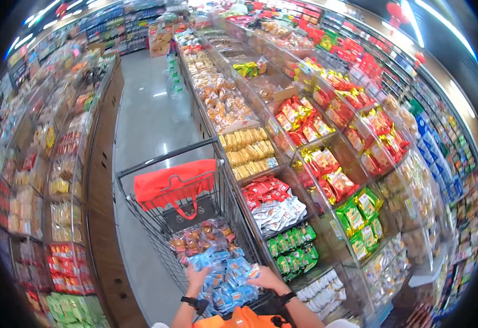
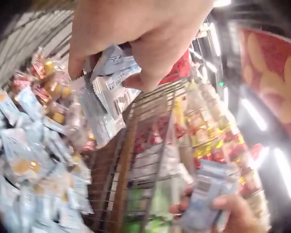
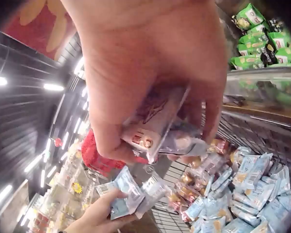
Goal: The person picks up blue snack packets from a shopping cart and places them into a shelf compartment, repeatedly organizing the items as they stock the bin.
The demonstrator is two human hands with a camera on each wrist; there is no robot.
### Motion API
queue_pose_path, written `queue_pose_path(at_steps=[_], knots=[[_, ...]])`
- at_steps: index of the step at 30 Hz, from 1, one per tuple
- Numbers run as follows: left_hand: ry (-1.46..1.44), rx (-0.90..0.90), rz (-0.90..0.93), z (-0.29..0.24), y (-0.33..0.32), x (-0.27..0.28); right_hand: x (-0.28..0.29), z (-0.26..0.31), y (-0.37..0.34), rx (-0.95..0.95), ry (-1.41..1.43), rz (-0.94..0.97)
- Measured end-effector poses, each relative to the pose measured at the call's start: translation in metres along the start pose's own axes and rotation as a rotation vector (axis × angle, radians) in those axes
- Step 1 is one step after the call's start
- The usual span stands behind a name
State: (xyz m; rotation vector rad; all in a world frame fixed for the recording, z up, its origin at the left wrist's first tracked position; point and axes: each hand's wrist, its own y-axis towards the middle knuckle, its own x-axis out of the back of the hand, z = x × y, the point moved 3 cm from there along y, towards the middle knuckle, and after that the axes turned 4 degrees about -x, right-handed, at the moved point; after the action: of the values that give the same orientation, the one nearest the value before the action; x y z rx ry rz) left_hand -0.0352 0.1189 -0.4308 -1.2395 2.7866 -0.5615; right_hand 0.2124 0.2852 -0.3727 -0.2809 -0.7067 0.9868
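Both hands are over a wire shopping cart (image 1: 157, 249). My left hand (image 1: 196, 277) grips a couple of small light-blue snack packets (image 2: 106, 99) between thumb and fingers. On the other side, my right hand (image 1: 269, 277) holds similar snack packets (image 3: 153, 124), its thumb and fingers curled round them. Beneath the hands lies a heap of light-blue snack packets (image 1: 229, 281) in the cart. Farther up the basket are clear packets with orange-brown contents (image 1: 198, 238). A red cloth bag (image 1: 176, 185) hangs over the cart's far end.
Tight against the cart's right side runs a display of bins with red and white packets (image 1: 274, 205), green packets (image 1: 292, 251) and yellow packets (image 1: 247, 150). Another row of bins (image 1: 66, 218) stands left. Grey aisle floor (image 1: 146, 109) stretches ahead, with green-capped bottles (image 1: 174, 76) beside the bins.
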Motion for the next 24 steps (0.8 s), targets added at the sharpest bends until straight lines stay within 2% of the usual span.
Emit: queue_pose_path(at_steps=[1,2,4,5,6,8,11,14,17,19,20,21,24], knots=[[-0.072,0.063,-0.038,-0.028,-0.007,-0.007,0.017,0.036,-0.021,-0.040,0.071,-0.029],[-0.142,0.127,-0.069,-0.061,-0.021,-0.025,0.021,0.034,-0.023,-0.046,0.162,0.020],[-0.404,0.224,0.060,-0.047,-0.018,-0.047,0.026,0.042,-0.037,0.006,0.373,0.065],[-0.597,0.263,0.221,-0.018,-0.006,-0.061,0.031,0.052,-0.048,0.064,0.486,0.062],[-0.625,0.269,0.261,-0.029,-0.012,-0.069,0.032,0.049,-0.053,0.066,0.486,0.086],[-0.694,0.279,0.337,-0.079,-0.031,-0.096,0.037,0.059,-0.075,0.094,0.556,-0.021],[-0.697,0.306,0.456,-0.144,-0.055,-0.113,0.048,0.075,-0.105,0.237,0.633,-0.142],[-0.570,0.275,0.547,-0.138,-0.062,-0.126,0.047,0.074,-0.125,0.386,0.645,-0.200],[-0.562,0.207,0.580,-0.156,-0.090,-0.137,0.046,0.074,-0.152,0.244,0.684,-0.119],[-0.589,0.089,0.660,-0.158,-0.102,-0.145,0.051,0.077,-0.169,0.241,0.698,-0.208],[-0.465,-0.021,0.778,-0.159,-0.107,-0.145,0.051,0.070,-0.171,0.262,0.696,-0.267],[-0.388,-0.050,0.789,-0.152,-0.113,-0.147,0.051,0.064,-0.174,0.286,0.695,-0.327],[-0.214,-0.121,0.807,-0.145,-0.142,-0.162,0.065,0.060,-0.201,0.184,0.712,-0.377]])
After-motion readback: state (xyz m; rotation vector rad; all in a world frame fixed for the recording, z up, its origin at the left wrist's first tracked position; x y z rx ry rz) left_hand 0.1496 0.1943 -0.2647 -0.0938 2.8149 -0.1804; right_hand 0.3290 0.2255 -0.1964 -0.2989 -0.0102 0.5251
